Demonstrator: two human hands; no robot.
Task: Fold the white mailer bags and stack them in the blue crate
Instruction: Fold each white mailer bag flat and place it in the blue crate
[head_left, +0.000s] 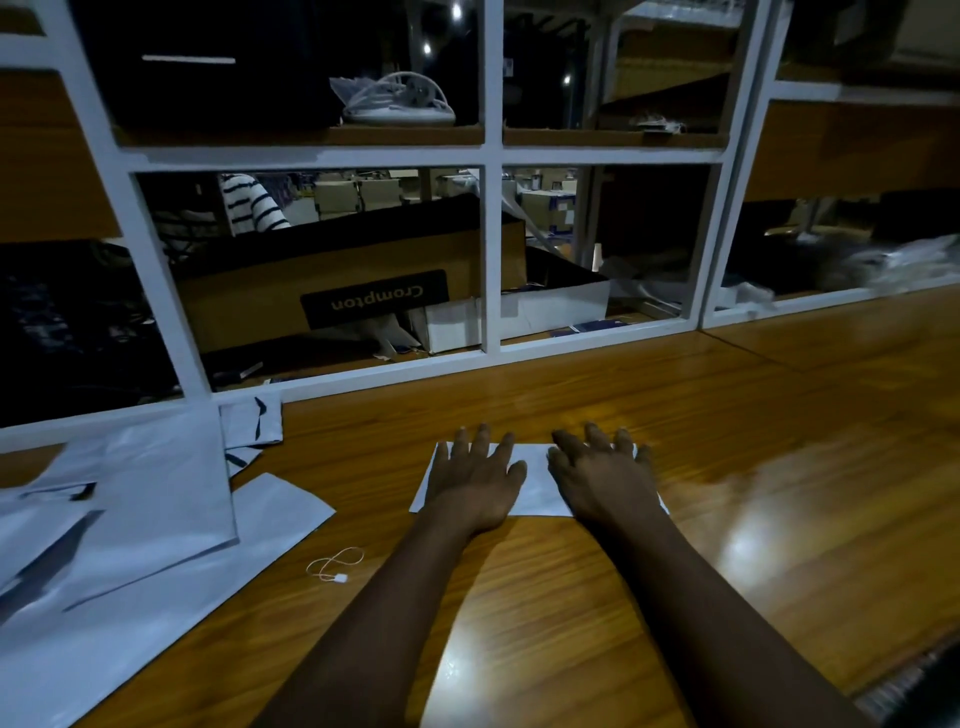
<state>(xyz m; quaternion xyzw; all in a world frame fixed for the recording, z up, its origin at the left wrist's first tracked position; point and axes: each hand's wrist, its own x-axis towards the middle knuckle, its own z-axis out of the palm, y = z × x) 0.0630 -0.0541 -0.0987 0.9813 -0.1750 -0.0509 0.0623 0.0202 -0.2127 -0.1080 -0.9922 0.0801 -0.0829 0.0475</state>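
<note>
Wooden table in a pretty dim stockroom, glossy top with a lot of glare on the right side. We've got both arms stretched out over it. Our left hand and our right hand are lying flat, palms down and fingers spread straight, pressing on a folded mailer bag. Neither hand is curled round anything. The bag is a small white rectangle sitting on the tabletop roughly mid-table, and its corners poke out on either side of our hands.

Off to the left there's a messy pile of unfolded mailer bags, white with dark strips, overlapping each other and running off the edge of the view. Between that pile and our left arm lies a little loop of string with a small tag on it. Another white sheet shows between our forearms, close to us; we can't tell whether it's folded.

Behind the table stands a white shelf frame. In its lower opening sits a brown cardboard box with "Crompton" printed upside down, and a small white box just beside it. Someone's striped sleeve shows through the frame further back.
</note>
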